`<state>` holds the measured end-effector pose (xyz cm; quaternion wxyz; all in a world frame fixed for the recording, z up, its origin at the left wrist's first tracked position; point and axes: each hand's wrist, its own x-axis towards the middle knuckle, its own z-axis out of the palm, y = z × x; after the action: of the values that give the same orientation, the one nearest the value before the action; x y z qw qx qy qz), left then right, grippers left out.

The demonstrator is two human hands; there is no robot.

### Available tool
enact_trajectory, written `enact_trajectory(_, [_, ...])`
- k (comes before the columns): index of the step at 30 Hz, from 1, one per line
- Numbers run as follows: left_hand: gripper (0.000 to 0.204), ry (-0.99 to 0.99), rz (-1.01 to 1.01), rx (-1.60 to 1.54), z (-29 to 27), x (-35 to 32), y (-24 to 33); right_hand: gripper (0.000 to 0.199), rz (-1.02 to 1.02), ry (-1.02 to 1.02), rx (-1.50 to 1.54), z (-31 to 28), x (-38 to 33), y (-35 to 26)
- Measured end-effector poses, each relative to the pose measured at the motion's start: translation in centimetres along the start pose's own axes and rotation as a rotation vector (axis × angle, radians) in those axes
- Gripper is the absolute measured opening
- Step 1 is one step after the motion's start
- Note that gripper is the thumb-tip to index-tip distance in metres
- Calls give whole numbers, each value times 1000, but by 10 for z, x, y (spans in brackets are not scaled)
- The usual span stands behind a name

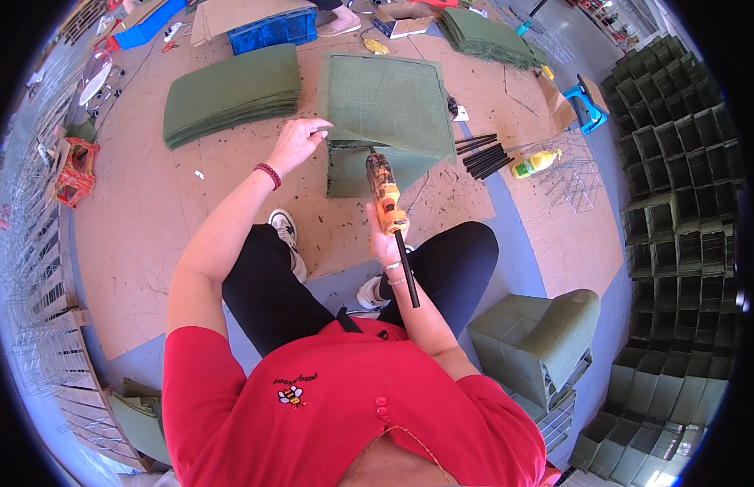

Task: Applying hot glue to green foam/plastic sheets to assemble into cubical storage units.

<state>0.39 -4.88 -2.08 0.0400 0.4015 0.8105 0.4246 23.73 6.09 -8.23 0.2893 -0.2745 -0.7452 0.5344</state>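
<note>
A large green fabric sheet lies in front of me on brown board, its near edge folded into a flap. The flap is partly lifted, leaving a gap under the upper layer. My left hand is closed in a pinch on the left edge of the lifted layer. In my right hand is an orange glue gun, its dark, stained nozzle end pointing away from me at the gap. A long black glue stick sticks out of its back end, toward my forearm.
Stacked green sheets lie at the left. Black glue sticks and a yellow bottle are at the right, near wire grids. Green boxes line the far right. A blue crate and another person's foot are ahead.
</note>
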Motion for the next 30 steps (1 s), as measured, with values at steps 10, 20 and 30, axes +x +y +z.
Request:
enact_trajectory(10, [22,-18,-20,21,0,0,5,30,-58,-10,15,9,-1,-1])
enact_trajectory(20, [22,-9,-46,11,-1,0,8,33,31,75,-17,-4,3,10])
enact_trajectory(30, [22,43,8,11,7,2,-6,35,30,56,-34,-1,-2,-5])
